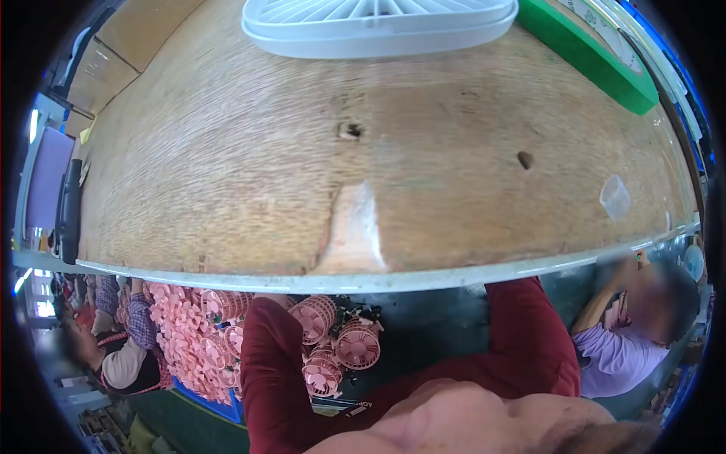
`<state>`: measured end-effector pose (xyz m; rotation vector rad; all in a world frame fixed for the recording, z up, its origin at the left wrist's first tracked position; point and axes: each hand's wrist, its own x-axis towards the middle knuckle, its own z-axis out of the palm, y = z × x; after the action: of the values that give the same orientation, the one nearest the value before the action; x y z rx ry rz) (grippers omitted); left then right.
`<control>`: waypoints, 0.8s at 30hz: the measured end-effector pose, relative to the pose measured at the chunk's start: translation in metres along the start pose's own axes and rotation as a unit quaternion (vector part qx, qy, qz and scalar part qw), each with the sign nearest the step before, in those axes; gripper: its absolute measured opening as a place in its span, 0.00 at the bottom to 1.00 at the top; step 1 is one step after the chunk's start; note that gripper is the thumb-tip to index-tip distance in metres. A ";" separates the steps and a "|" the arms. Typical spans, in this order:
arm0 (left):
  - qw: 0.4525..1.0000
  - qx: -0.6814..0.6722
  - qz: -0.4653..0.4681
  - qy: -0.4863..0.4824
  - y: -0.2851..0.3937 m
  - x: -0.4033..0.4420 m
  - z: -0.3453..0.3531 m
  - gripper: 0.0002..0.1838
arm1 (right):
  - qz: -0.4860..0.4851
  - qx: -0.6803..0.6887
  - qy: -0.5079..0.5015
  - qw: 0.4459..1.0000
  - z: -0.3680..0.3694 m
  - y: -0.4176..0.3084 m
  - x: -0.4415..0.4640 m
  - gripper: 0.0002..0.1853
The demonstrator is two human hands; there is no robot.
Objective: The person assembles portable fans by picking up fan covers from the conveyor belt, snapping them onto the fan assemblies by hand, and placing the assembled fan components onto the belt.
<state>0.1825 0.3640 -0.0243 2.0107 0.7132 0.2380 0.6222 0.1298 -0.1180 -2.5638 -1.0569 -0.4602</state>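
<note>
Neither my left hand nor my right hand can be made out. A large blurred patch of bare skin (pixel 461 420) fills the bottom edge, and what part of the body it is I cannot tell. My legs in dark red trousers (pixel 276 371) are bent below the table edge. Before me is a worn wooden tabletop (pixel 249 159). At its far side lies a white slatted plastic part (pixel 378 38), cut off by the top of the view. A green block-like item (pixel 590 57) lies to its right. Near the right edge rests a small clear plastic piece (pixel 615 198).
Pink caged fans (pixel 357 344) lie on the floor by my leg. A blue crate (pixel 215 405) heaped with pink parts (pixel 181 329) stands at left. One person (pixel 125 356) is at left, another (pixel 624 348) at right. Cardboard boxes (pixel 98 76) stand at upper left.
</note>
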 end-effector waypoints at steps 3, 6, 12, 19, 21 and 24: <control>0.994 -0.098 -0.047 0.013 0.032 0.047 0.017 0.15 | -0.002 0.002 -0.009 1.000 -0.006 -0.010 0.010 0.34; 0.978 -0.188 -0.092 0.009 0.039 0.036 0.019 0.15 | 0.013 0.002 -0.020 1.000 -0.006 0.000 0.002 0.35; 0.918 -0.355 -0.180 0.002 0.088 0.039 0.056 0.14 | 0.049 0.000 -0.034 0.998 -0.029 0.015 -0.014 0.35; 0.844 -0.523 -0.107 -0.040 0.108 -0.030 0.029 0.28 | 0.090 -0.021 -0.137 0.986 -0.072 0.043 -0.123 0.36; 0.821 -0.562 -0.097 -0.024 0.105 -0.051 0.027 0.28 | 0.140 0.012 -0.184 0.973 -0.097 0.037 -0.149 0.44; 0.741 -0.665 -0.092 0.031 0.100 -0.081 0.034 0.28 | 0.160 0.048 -0.124 0.978 -0.129 0.031 -0.200 0.53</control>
<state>0.1706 0.2550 0.0515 0.5433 0.5016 0.5124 0.4881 -0.0674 -0.0911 -2.6826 -0.6965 -0.0051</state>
